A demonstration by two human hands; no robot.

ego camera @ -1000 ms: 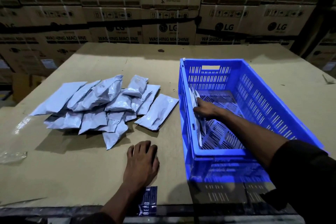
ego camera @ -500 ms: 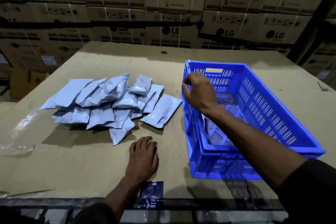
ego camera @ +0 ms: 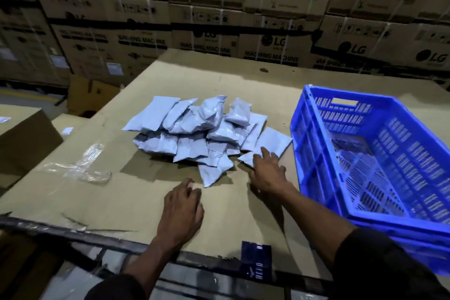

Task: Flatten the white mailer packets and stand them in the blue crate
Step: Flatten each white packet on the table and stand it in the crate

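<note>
Fingers of our right hand are spread and nearly straight, their tips resting on the near corner of the flat white packet that lies at the right edge of the pile, just beside the blue crate; nothing is curled round it or pinched. Our left hand lies palm down on the counter, fingers loosely extended and close together, their tips near the lowest packet of the heap, though we cannot tell whether they touch it. We see the white mailer packets as smooth, slightly glossy plastic pouches, some puffed and creased, overlapping in a loose mound left of the crate. The counter is covered in matte brown cardboard with torn edges at the near side, and a crumpled sheet of clear film lies on it to the left. The crate is rigid moulded plastic with slotted walls and a lattice floor; it stands to our right. Both forearms reach forward from dark sleeves, the right one angled inward across the front of the crate's near corner. Stacked cardboard cartons printed with washing-machine lettering form the wall behind.
</note>
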